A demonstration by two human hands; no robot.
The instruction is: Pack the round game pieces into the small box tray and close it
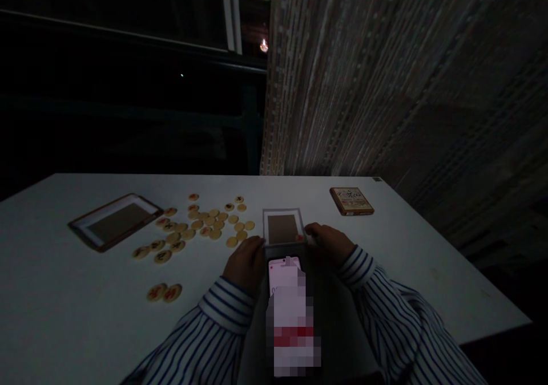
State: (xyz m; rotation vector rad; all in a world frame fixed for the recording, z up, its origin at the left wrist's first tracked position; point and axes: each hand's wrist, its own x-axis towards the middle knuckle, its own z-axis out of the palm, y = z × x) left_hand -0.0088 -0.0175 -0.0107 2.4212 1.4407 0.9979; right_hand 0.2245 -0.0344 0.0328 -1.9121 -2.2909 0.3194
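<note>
A shallow open box (281, 225) with a light rim and brownish bottom lies in front of me, with one red-marked round piece (300, 238) in its near right corner. My left hand (245, 264) is closed at the box's near left corner. At the right side, my right hand (330, 241) grips the near right corner, its fingers curled. Xiangqi pieces (209, 221), pale discs with red or black characters or blank faces, lie scattered left of the box. Two red-marked pieces (164, 292) sit side by side nearer to me. Between my forearms is a lit phone (285, 265), its screen mostly blurred out.
Another shallow box part (85, 235) with a brown rim lies at the left of the white table (411, 276). A small printed box (351, 201) rests at the back right. Behind the table hangs a string curtain (325, 77). The room is dim.
</note>
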